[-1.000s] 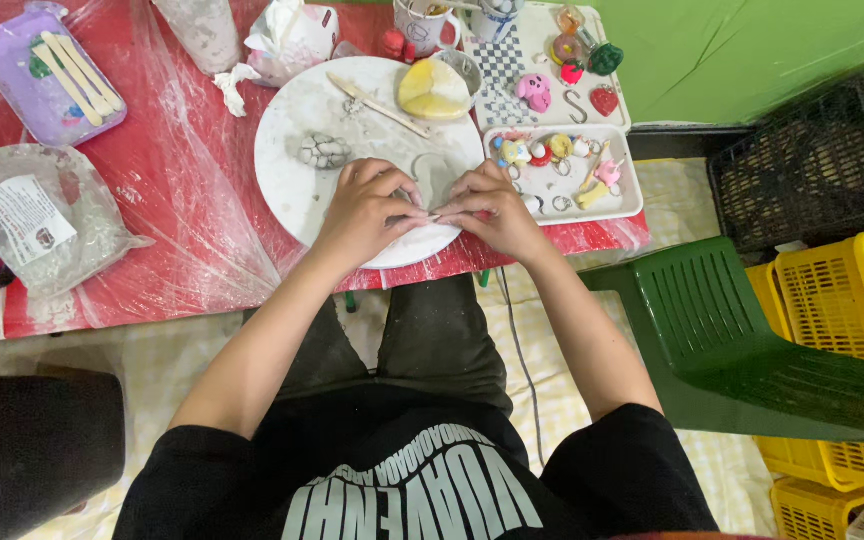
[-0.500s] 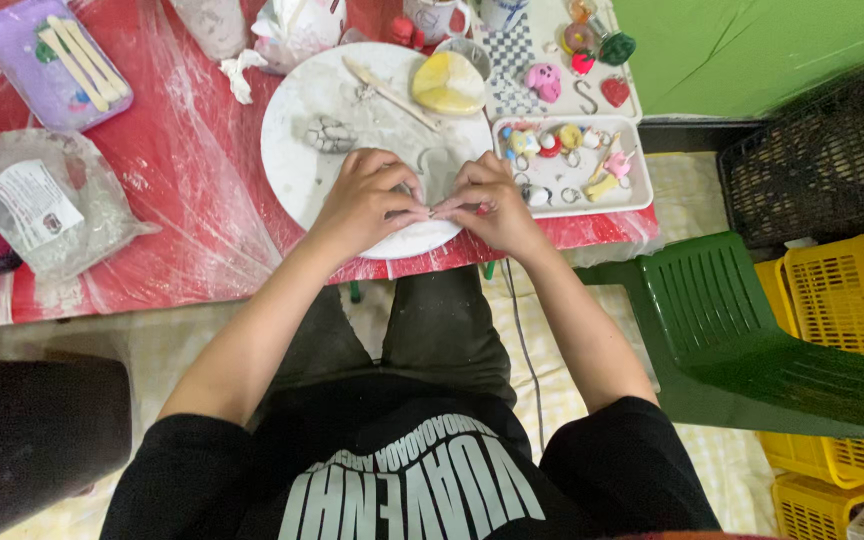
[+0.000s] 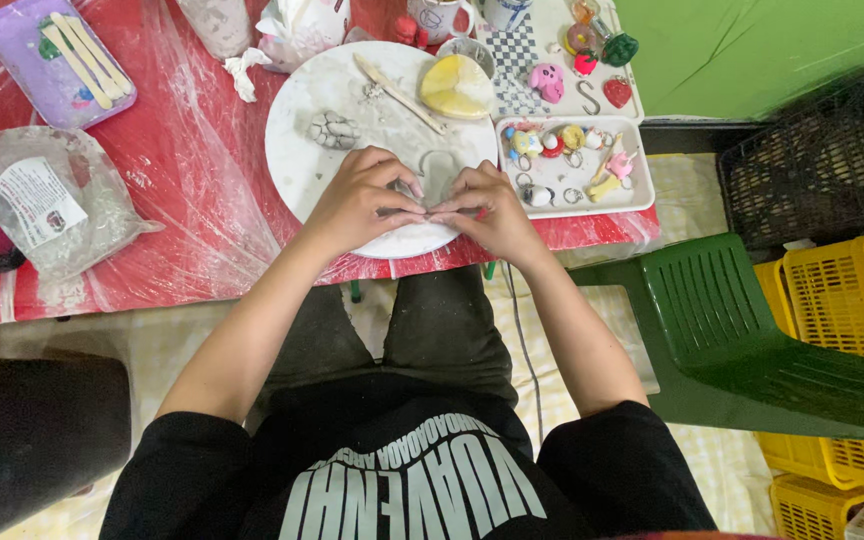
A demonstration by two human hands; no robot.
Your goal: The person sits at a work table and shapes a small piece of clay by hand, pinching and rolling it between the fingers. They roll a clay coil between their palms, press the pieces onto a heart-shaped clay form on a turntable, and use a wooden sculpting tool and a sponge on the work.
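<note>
My left hand and my right hand meet fingertip to fingertip over the near part of a round white board. Between the fingers sits a thin grey clay strip bent into an arch, and both hands pinch its lower ends. A cracked grey clay lump lies on the board beyond my left hand. A wooden modelling tool rests across the board's far side, beside a yellow sponge.
A white tray of small coloured clay figures sits right of the board. A purple tray with wooden sticks and a plastic bag lie at left on the red plastic-covered table. A green chair and yellow baskets stand right.
The view has shifted slightly; my hands stay together on the clay strip, fingers pressing and shaping it with little movement across the board.
</note>
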